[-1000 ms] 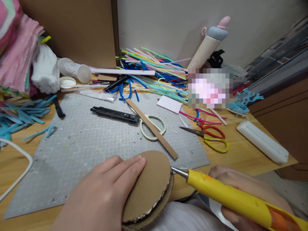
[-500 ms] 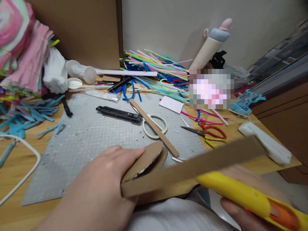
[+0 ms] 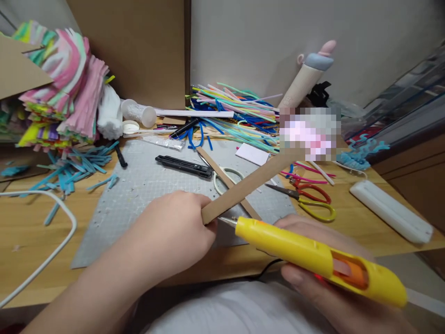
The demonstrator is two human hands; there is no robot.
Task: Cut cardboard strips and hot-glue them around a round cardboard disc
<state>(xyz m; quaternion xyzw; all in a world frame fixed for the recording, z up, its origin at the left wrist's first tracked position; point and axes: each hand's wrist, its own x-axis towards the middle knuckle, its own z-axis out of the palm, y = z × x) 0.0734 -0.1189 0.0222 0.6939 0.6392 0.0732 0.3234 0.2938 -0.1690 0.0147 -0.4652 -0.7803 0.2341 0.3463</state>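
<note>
My left hand point(image 3: 177, 222), closed, grips one end of a brown cardboard strip point(image 3: 252, 184), which slants up to the right. In my right hand point(image 3: 306, 283) is a yellow hot glue gun point(image 3: 285, 241), its metal nozzle pointing left beside the strip's lower end, close to my left fingers. Whether the nozzle touches the cardboard, I cannot tell. The rounded cardboard piece seen earlier is hidden behind my left hand. Beyond lie a second cardboard strip point(image 3: 213, 167), partly over a white tape roll point(image 3: 217, 183), and a black utility knife point(image 3: 184, 167).
A grey cutting mat point(image 3: 139, 195) lies on the wooden table. Scissors point(image 3: 318, 188) and a white power strip point(image 3: 391, 211) are at right. Colourful pipe cleaners point(image 3: 243, 109) pile up by the wall; pink bundles point(image 3: 83, 88) stand left. A white cord point(image 3: 69, 222) curves at far left.
The glue gun has moved left and up, bringing its nozzle beside the strip. My left hand has turned, tilting the strip more steeply and hiding the rounded cardboard. The view has shifted left.
</note>
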